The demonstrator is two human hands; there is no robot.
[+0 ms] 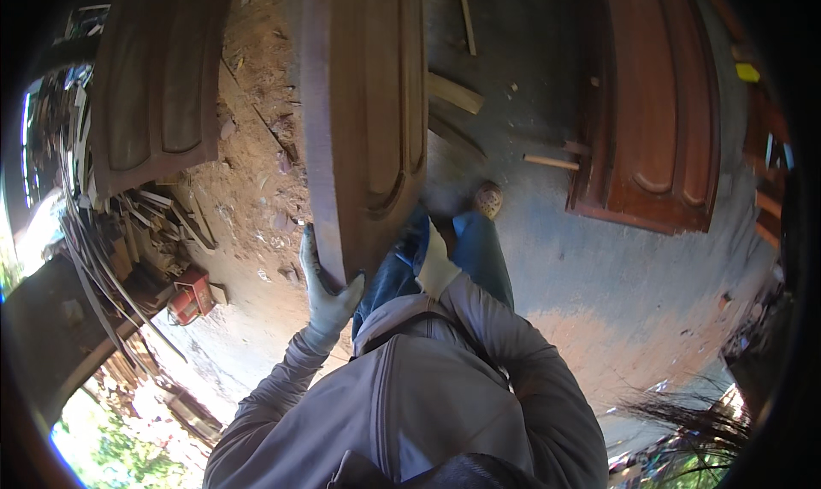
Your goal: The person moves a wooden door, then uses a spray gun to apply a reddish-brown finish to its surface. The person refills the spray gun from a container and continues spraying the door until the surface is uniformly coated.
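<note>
A long brown wooden door panel (pixel 376 104) with a raised moulding stands out in front of me, its near end at my lap. My left hand (pixel 328 294), in a pale glove, grips its near left corner, fingers along the side and thumb at the end face. My right hand (pixel 437 268), also in a light glove, is beside the panel's near right edge, against my blue trousers. Its fingers are mostly hidden, so I cannot tell whether they hold the panel.
A dark panelled door (pixel 158 79) is at the far left, a reddish one (pixel 654 104) at the right. Wood strips (pixel 455 92) lie on the floor beyond my shoe (pixel 488 200). Sawdust (pixel 256 87), scrap wood (pixel 141 224) and a red box-like tool (pixel 191 295) are on the left.
</note>
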